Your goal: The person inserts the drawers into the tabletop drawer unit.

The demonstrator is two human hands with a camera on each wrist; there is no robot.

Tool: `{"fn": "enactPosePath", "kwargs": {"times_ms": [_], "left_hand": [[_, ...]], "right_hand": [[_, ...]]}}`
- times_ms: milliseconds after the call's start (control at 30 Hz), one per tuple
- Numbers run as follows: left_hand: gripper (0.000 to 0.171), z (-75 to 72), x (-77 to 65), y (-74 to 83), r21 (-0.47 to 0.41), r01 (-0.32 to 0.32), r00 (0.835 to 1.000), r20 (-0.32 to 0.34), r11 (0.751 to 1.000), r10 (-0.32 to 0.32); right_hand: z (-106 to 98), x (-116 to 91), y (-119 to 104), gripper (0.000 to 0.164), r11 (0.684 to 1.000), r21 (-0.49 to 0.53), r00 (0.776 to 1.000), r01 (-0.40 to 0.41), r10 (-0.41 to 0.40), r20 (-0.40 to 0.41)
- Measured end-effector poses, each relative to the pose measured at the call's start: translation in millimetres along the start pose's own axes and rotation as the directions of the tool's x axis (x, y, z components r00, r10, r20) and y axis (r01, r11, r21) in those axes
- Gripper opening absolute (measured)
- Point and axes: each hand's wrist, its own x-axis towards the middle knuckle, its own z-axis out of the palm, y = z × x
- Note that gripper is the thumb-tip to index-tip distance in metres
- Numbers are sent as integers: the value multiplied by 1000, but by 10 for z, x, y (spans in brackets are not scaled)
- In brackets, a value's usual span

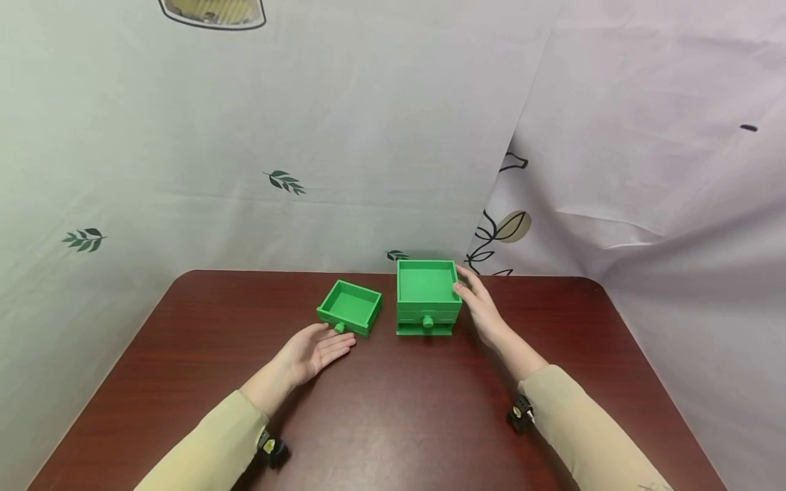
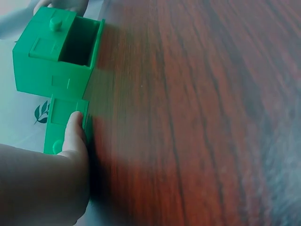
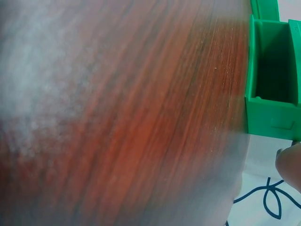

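Green rectangular plastic drawer point(image 1: 348, 305) beyond the straight-fingered, empty left hand point(image 1: 313, 353) looks light, stiff: pinch its knob point(image 1: 340, 328); relaxed right hand point(image 1: 482, 308) touches boxy green cabinet point(image 1: 410, 314).

No text, label, brand or number can be read; marks point(image 1: 653, 487) on the right sleeve point(image 1: 583, 416) stay illegible.

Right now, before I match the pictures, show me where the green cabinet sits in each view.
Head: green cabinet just right of and below the center.
Left wrist: cabinet in the upper left, seen tilted.
Right wrist: cabinet at the right edge, upper half, partly cut off.
Shared landmark: the open slot at the bottom of the cabinet's front.
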Motion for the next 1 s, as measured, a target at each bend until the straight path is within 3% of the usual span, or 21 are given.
{"fn": "enactPosePath", "kwargs": {"times_ms": [333,667,1000], "left_hand": [[24,64,28,-17,60,-22,996,-82,998,27],[36,90,23,-53,128,-44,993,-102,991,57],[19,98,26,-68,167,-50,993,-96,985,67]], "right_hand": [[-1,-2,-6,58,1000,-1,1000,-7,7,-5],[4,0,2,58,1000,8,1000,-7,7,-2],[-4,7,5,58,1000,20,1000,-14,14,-1]]}}
